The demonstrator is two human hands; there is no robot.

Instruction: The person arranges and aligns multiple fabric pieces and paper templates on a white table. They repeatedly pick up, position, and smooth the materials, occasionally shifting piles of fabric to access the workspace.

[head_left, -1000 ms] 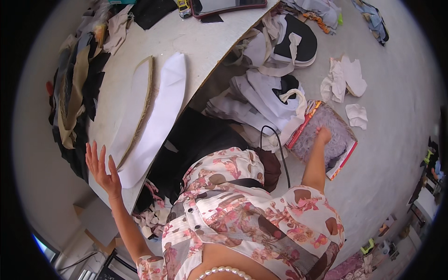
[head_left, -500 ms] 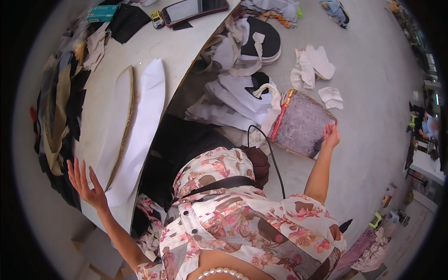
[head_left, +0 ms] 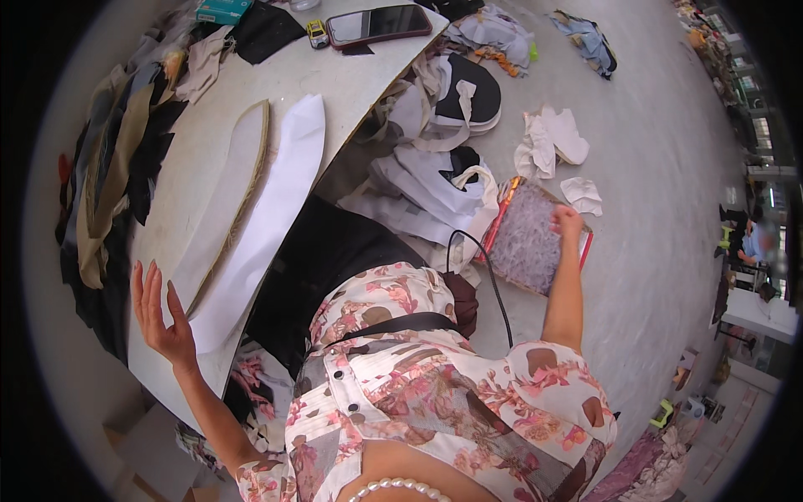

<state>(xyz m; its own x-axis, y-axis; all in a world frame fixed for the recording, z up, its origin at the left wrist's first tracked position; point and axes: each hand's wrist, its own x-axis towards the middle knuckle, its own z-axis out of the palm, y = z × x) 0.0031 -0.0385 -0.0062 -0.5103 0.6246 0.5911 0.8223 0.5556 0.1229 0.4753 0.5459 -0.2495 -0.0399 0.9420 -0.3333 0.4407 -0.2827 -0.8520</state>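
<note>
At the bottom centre of the frame a floral-patterned garment is seen, worn by the person, with a black cord running up over it. At lower left, the left hand is held open with the fingers spread, the palm resting against the near edge of the table, just beside the lower end of a long white cut piece. Alongside that piece, to its left, a beige piece with a tan edge is laid flat on the table. Dark and beige fabric scraps are piled along the table's left side.

At centre right, the right hand is stretched down to the floor and is closed on the upper right edge of a flat red-edged bag with a greyish clear face, which lies on the floor right of centre. White and black cut pieces are heaped beneath the table's edge, just left of the bag. Further up, loose white scraps are scattered on the floor.

At the top of the frame, on the far end of the table, a phone with a dark screen, a small yellow toy car and a teal box are seen.
</note>
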